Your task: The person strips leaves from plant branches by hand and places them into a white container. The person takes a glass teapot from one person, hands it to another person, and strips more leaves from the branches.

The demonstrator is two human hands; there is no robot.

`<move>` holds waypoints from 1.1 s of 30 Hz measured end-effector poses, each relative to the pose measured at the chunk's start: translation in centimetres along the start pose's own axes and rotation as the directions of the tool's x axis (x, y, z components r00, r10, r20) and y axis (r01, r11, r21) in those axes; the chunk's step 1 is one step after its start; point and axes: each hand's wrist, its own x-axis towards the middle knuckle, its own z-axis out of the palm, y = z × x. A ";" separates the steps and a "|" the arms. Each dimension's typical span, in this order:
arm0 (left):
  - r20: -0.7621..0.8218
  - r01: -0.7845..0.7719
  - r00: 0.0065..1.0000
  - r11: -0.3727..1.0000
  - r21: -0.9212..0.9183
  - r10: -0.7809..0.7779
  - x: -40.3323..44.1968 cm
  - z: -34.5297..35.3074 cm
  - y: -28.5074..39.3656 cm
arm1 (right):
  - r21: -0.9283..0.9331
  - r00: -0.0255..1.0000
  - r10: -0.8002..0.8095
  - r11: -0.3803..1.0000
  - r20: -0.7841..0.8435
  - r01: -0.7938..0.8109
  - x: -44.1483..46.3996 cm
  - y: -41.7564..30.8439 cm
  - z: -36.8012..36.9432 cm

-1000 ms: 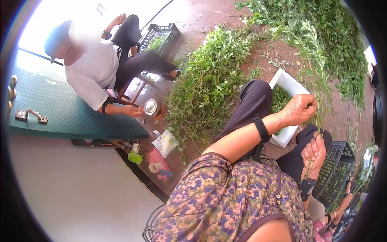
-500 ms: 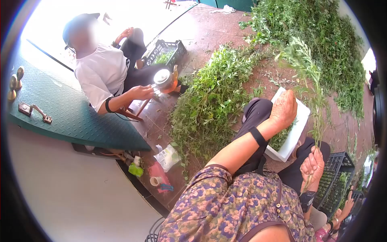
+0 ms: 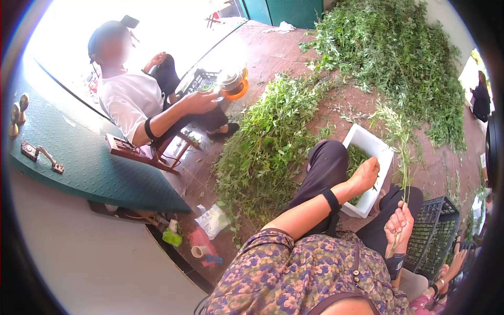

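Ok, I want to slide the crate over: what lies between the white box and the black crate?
In the head view, the wearer's right leg lies between the box and crate, with the right hand holding stems over it.

A single head-worn camera looks forward and down through a wide, dark-rimmed view: the wearer's floral shirt (image 3: 299, 273) close below, left hand (image 3: 363, 175) and right hand (image 3: 399, 226) beyond, floor (image 3: 286, 51) stretching farther off.

Right fingers (image 3: 400, 222) around leafy stems (image 3: 405, 164), left fingers (image 3: 372, 168) over white box (image 3: 385, 167)
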 end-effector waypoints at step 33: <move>0.277 -0.183 0.960 0.827 0.531 0.035 -1.6 -3.4 4.1 | -0.649 0.985 -0.076 0.759 -0.158 -0.045 3.7 3.6 0.4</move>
